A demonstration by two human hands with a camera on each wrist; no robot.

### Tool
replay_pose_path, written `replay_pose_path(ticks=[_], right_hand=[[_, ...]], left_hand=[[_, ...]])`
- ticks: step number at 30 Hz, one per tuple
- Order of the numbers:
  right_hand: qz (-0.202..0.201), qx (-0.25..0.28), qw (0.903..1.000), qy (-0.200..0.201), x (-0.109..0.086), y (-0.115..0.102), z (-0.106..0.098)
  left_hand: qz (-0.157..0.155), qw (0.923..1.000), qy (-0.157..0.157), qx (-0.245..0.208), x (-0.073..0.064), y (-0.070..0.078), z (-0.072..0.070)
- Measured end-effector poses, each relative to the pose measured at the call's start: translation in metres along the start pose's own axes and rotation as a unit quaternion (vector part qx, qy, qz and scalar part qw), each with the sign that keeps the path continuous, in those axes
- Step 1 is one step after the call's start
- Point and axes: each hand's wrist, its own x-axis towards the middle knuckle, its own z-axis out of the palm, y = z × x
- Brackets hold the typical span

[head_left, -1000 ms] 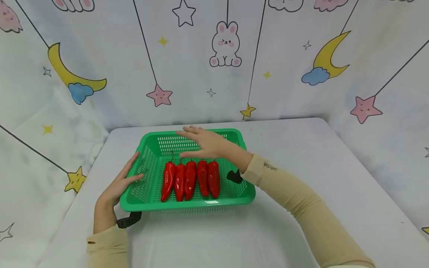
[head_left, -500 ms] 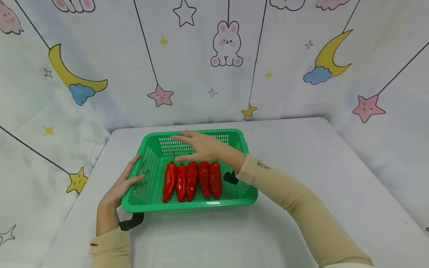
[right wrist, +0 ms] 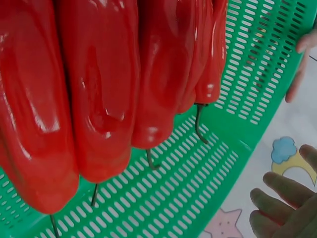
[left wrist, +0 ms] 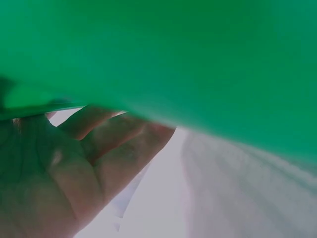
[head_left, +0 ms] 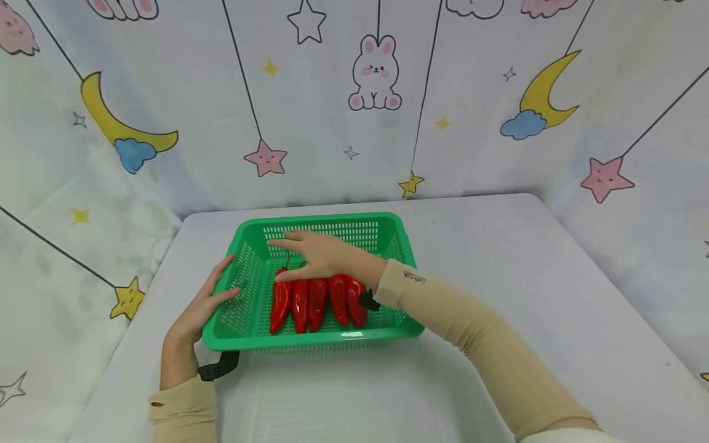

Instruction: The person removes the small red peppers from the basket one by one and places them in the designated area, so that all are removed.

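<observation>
Red peppers (head_left: pixel 300 304) with thin stems lie side by side in a green plastic basket (head_left: pixel 310 343), close up in the right wrist view. My left hand (head_left: pixel 192 314) holds the basket's left rim, thumb over the edge and fingers along the outside. In the left wrist view the green wall covers much of the picture, with my left palm (left wrist: pixel 89 168) beneath it. Over the basket my right hand (head_left: pixel 321 253) is spread, fingers pointing left, holding nothing. It covers the upper ends of several peppers. Right fingertips (right wrist: pixel 267 198) appear at the lower right of the right wrist view.
The basket stands on a white table (head_left: pixel 487 246), near its far edge. Behind rises a white cloth (head_left: pixel 465 160) printed with moons, stars and a rabbit. Dark wrist camera mounts (head_left: pixel 219 367) sit at both wrists.
My right hand has moved left and slightly toward me over the peppers, fingers still spread. The left hand stays at the basket's rim. Peppers and basket keep their places.
</observation>
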Motion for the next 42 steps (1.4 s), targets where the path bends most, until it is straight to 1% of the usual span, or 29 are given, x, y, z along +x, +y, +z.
replay_pose_path(ticks=[9, 13, 17, 25, 27, 33, 42], right_hand=[[0.015, -0.012, 0.9996, -0.019, 0.008, 0.000, 0.012], [0.021, -0.024, 0.9991, -0.030, 0.011, -0.001, 0.016], [0.024, -0.026, 0.9986, -0.038, 0.013, 0.000, 0.020], [0.034, -0.017, 0.9977, -0.057, 0.015, 0.003, 0.031], [0.033, -0.019, 0.9977, -0.057, 0.015, 0.003, 0.032], [0.020, -0.028, 0.9975, -0.062, 0.018, 0.000, 0.036], [0.015, -0.017, 0.9970, -0.074, 0.024, -0.002, 0.048]], left_hand=[[0.011, 0.9996, 0.008, 0.025, 0.003, 0.004, 0.005], [0.008, 0.9998, 0.008, 0.018, 0.005, 0.006, 0.005], [0.004, 0.9998, 0.007, 0.019, 0.006, 0.006, 0.005], [0.011, 0.9992, 0.008, 0.036, 0.006, 0.009, 0.006], [0.014, 0.9991, 0.008, 0.040, 0.007, 0.009, 0.006], [0.006, 0.9988, 0.015, 0.045, 0.006, 0.007, 0.003], [-0.004, 0.9992, 0.018, 0.037, 0.002, 0.003, 0.001]])
